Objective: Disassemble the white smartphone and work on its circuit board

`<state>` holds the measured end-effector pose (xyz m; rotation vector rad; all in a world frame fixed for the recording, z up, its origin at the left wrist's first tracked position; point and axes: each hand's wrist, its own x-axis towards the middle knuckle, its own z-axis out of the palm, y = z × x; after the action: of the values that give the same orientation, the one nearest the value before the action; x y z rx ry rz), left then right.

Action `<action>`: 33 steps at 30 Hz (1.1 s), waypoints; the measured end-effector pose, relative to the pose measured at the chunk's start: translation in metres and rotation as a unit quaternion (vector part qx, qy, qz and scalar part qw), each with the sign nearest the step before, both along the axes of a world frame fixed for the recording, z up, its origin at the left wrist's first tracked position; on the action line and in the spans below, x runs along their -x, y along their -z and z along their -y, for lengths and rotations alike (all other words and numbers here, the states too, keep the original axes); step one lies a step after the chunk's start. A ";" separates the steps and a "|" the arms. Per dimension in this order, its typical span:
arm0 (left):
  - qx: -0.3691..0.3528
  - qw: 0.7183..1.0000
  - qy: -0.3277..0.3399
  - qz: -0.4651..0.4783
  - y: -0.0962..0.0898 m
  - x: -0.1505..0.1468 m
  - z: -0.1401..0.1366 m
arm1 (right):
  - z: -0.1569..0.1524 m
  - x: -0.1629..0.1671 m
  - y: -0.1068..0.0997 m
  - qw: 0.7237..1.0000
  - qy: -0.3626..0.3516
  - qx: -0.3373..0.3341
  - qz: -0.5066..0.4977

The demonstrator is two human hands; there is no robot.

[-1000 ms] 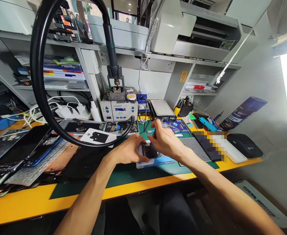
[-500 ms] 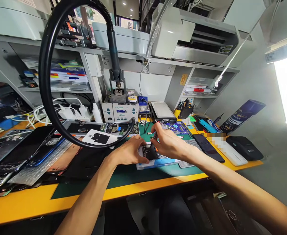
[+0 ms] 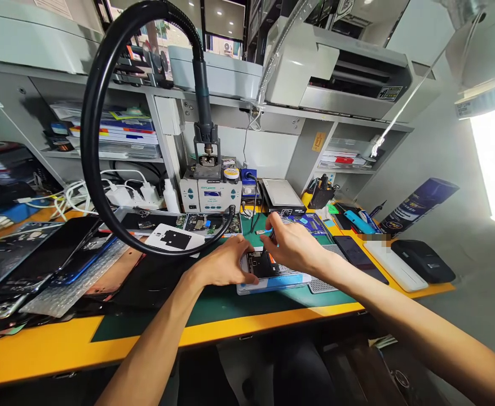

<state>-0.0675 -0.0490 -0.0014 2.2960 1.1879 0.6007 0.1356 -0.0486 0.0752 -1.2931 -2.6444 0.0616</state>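
An opened phone (image 3: 262,264) with its dark insides showing lies on a light-blue flat case (image 3: 273,282) near the middle of the bench. My left hand (image 3: 226,262) is closed around the phone's left end, thumb at its near edge and fingers at the far side. Above the phone's right part, my right hand (image 3: 292,242) is pinched with its fingertips pointing down. Something small and dark shows between those fingers, mostly hidden, so its kind is unclear. The green mat (image 3: 230,307) lies under the case.
A black hose (image 3: 91,118) loops over the left side from the hot-air station (image 3: 211,194). Phones and panels (image 3: 40,254) pile up at left. A white back cover (image 3: 173,239), a perforated plate (image 3: 326,282), a dark phone (image 3: 359,256) and a spray can (image 3: 419,206) surround the work.
The whole view has shifted slightly. My right hand's fingers have turned a little over the phone, uncovering more of its inside; my left hand keeps its hold.
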 end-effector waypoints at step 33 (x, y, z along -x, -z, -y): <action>-0.006 0.998 -0.038 0.046 0.000 0.001 -0.002 | -0.014 -0.021 0.011 0.973 0.074 0.064 -0.211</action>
<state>-0.0687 -0.0466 -0.0010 2.2152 1.2361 0.7356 0.1566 -0.0348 0.0639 -1.3360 -2.2098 0.4414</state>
